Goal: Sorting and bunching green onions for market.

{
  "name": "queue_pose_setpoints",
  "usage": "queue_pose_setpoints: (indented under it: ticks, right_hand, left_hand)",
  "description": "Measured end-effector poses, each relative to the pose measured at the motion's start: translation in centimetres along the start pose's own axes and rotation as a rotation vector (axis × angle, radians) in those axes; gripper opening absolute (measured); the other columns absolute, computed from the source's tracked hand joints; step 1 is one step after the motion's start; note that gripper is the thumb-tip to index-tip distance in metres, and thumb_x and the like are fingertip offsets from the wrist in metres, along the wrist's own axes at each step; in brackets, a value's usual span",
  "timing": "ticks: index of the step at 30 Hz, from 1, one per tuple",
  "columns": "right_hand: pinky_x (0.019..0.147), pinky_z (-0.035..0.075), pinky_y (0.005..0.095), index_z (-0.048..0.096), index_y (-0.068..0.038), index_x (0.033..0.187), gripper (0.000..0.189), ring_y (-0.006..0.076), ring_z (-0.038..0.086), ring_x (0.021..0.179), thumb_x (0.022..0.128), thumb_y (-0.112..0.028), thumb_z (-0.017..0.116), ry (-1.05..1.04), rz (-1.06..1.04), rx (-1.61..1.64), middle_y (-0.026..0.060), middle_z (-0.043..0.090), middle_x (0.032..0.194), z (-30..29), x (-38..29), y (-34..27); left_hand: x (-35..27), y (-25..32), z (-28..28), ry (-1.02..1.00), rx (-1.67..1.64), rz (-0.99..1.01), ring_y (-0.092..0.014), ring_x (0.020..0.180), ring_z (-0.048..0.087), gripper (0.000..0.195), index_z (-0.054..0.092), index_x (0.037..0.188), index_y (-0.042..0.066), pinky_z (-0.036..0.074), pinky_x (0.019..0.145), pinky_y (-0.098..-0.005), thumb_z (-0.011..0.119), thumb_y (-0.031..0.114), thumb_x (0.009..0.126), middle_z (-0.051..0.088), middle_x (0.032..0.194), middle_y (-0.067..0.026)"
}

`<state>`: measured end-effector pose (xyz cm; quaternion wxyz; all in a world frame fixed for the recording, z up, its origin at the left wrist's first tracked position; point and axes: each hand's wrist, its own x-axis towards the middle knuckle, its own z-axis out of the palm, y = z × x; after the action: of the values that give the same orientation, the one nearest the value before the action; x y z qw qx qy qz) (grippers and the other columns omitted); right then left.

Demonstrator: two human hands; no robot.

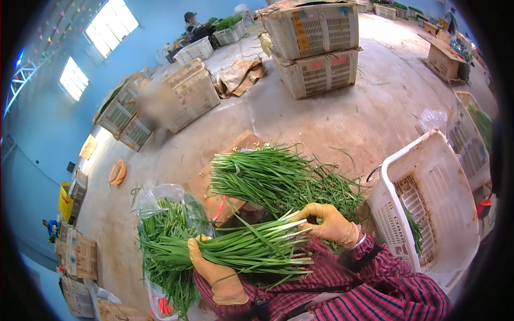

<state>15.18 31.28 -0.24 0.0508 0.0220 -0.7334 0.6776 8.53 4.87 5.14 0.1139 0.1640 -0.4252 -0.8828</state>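
Observation:
My left hand (217,275), in an orange rubber glove, is closed around a bunch of green garlic chives (249,244). The pale stem ends point right, and the leaves trail left over a clear plastic bag (160,192) stuffed with more greens. At the stem ends is my right hand (331,224), gloved alike, with thumb and fingertips pinched on a white stem. Beyond the hands, a large pile of chives (261,170) lies on a brown board (198,182). Loose leaves (333,192) are heaped to its right.
A white plastic crate (449,224) with a few leaves inside stands close on my right. Two stacked crates (315,52) stand ahead on the concrete floor. More crates (192,96) and an orange basket (118,172) are to the left. A person (194,28) sits far back by the wall.

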Motion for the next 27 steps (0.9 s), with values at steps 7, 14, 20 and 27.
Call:
queue_pose_setpoints:
  ticks: [7,14,20,27]
  right_hand:
    - [0.074,0.055,0.0334,0.073,-0.003,0.105,0.02,0.0205,0.069,0.079,0.086,-0.004,0.065,0.099,-0.047,-0.284,0.0143,0.072,0.088,1.0,-0.4,1.4]
    - [0.069,0.051,0.0257,0.071,0.0,0.097,0.022,0.0103,0.062,0.074,0.092,0.002,0.05,0.305,0.196,0.085,0.0047,0.072,0.087,-0.8,0.1,2.1]
    - [0.097,0.051,0.0303,0.062,0.0,0.129,0.036,0.0137,0.063,0.108,0.096,-0.01,0.069,-0.074,0.172,0.373,0.0071,0.068,0.119,0.2,-0.7,0.7]
    - [0.087,0.052,0.026,0.069,0.0,0.117,0.022,0.0075,0.063,0.094,0.097,-0.009,0.069,0.019,0.254,0.342,0.0027,0.073,0.102,1.3,-0.5,0.8]
  left_hand:
    - [-2.2,-0.2,1.4,-0.086,0.102,0.077,-0.012,0.082,0.053,0.035,0.057,0.096,0.009,0.047,0.075,-0.0282,0.053,0.042,0.104,0.054,0.088,0.0005]
    - [0.3,0.9,-0.7,-0.008,0.0,0.042,-0.012,0.087,0.058,0.036,0.061,0.102,0.009,0.051,0.079,-0.029,0.057,0.044,0.102,0.059,0.094,-0.0003]
    - [1.5,0.6,-2.1,-0.097,-0.083,-0.071,-0.014,0.081,0.062,0.033,0.065,0.101,0.01,0.055,0.074,-0.0327,0.061,0.043,0.1,0.064,0.09,0.0005]
    - [1.2,0.4,-1.6,-0.001,-0.056,-0.097,-0.017,0.08,0.065,0.031,0.067,0.096,0.013,0.057,0.075,-0.0365,0.056,0.041,0.103,0.068,0.088,0.0013]
